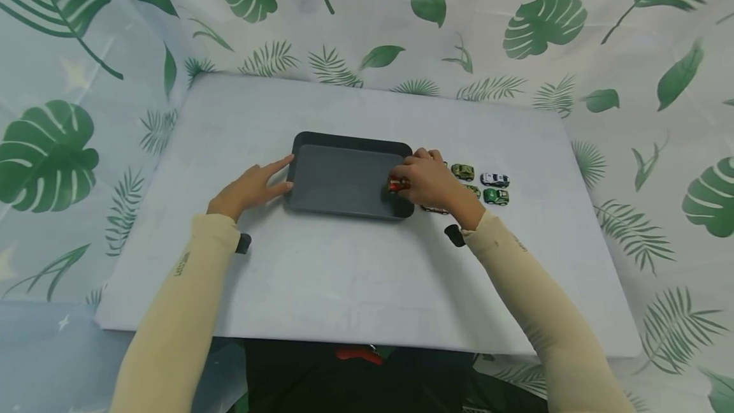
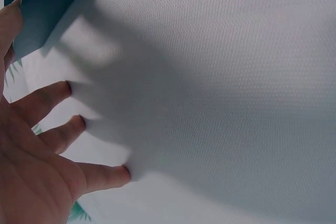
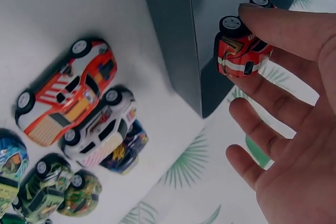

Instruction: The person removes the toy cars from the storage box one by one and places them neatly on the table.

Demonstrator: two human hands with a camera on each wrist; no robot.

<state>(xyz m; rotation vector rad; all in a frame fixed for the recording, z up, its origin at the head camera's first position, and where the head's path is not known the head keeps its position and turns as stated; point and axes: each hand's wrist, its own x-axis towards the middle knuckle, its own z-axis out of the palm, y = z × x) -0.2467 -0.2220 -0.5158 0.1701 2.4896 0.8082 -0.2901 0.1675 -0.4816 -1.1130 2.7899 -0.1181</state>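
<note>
A dark grey rectangular tray (image 1: pixel 344 183) lies on the white table. My left hand (image 1: pixel 249 190) is at the tray's left end, its thumb and a finger touching the rim; the left wrist view shows the other fingers (image 2: pixel 102 177) spread, their tips at the tabletop. Over the tray's right end, my right hand (image 1: pixel 430 180) pinches a small red toy car (image 3: pixel 244 51) between thumb and fingers. In the right wrist view the car is tilted, with its wheels towards the thumb. The head view cannot settle whether it touches the tray floor.
Several toy cars stand right of the tray, partly behind my right hand: a white one (image 1: pixel 495 179), a green one (image 1: pixel 496 196), a camouflage one (image 1: pixel 462 171), and an orange-and-white one (image 3: pixel 68 93). Leaf-patterned cloth (image 1: pixel 545 24) hangs behind the table (image 1: pixel 355 273).
</note>
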